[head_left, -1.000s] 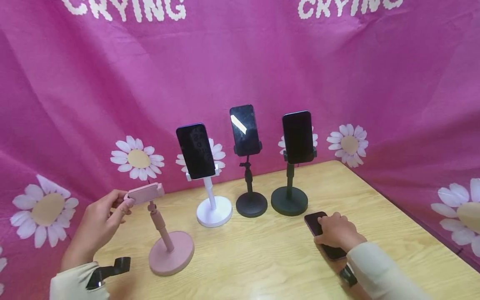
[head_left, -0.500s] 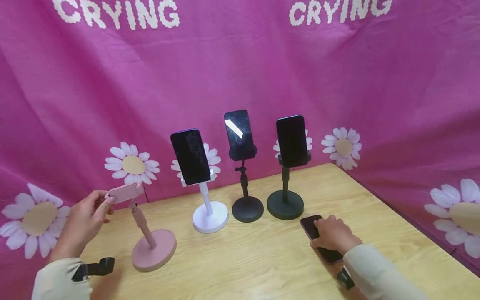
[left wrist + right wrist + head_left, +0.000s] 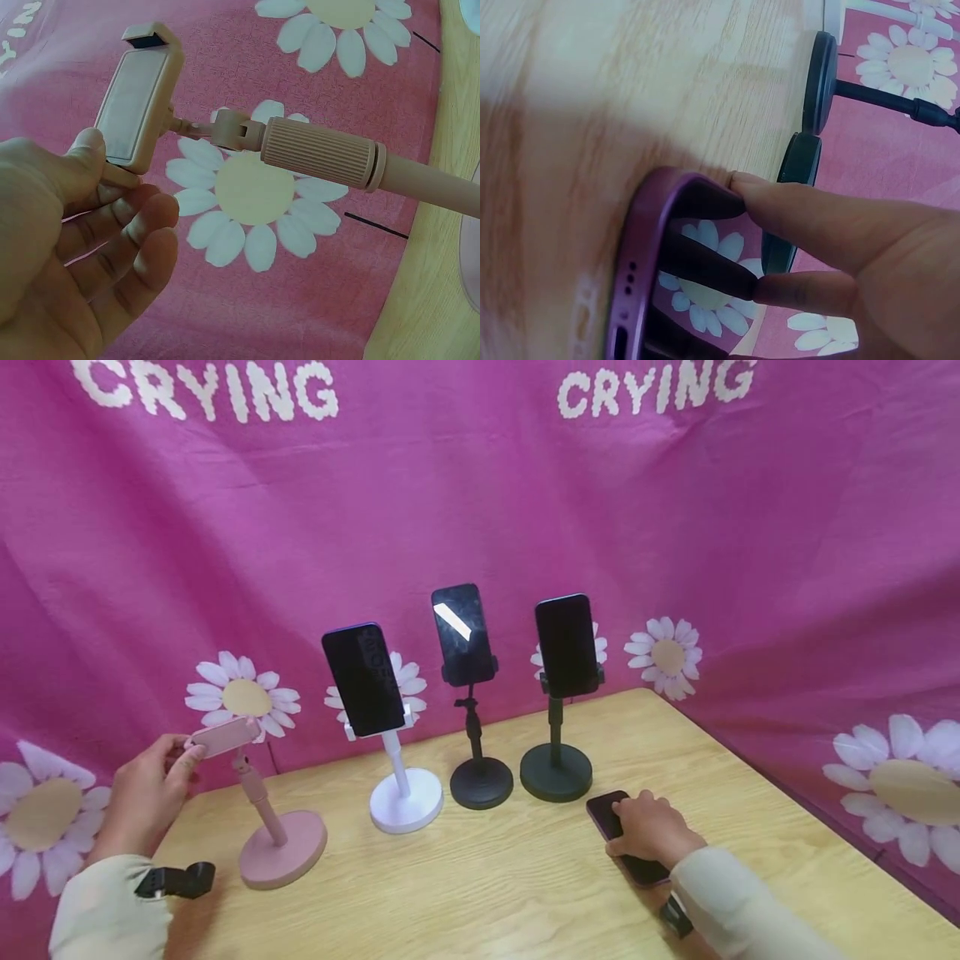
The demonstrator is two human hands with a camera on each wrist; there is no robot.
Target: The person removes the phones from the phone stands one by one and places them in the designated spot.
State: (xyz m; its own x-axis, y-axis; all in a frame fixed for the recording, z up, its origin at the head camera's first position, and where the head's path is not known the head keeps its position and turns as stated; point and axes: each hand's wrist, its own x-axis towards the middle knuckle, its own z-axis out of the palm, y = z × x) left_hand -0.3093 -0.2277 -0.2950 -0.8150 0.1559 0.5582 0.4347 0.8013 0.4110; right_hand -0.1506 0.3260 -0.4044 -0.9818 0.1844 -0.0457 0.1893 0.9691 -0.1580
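Observation:
My left hand [image 3: 153,785] pinches the end of the pink clamp of a pink phone stand [image 3: 283,852]. In the left wrist view the thumb lies at the clamp's lower jaw, and the holder [image 3: 135,105] has no phone in it. A dark phone with a purple-pink frame [image 3: 600,810] lies face up on the table at the right. My right hand [image 3: 651,831] grips it from above, the thumb at its left edge and the other fingers across the screen. The right wrist view shows the phone's port end [image 3: 626,300] and the fingers mirrored in the glass.
Several phones stand upright at the back: one on a white stand [image 3: 407,802], one on a black stand [image 3: 482,783], one on a dark green-black stand [image 3: 556,772]. Behind the wooden table [image 3: 465,893] hangs a magenta cloth [image 3: 465,493] with daisies.
My left hand has shifted the pink stand left and slightly back, away from the white stand. The right hand keeps its hold on the phone in place. The head view has turned slightly right.

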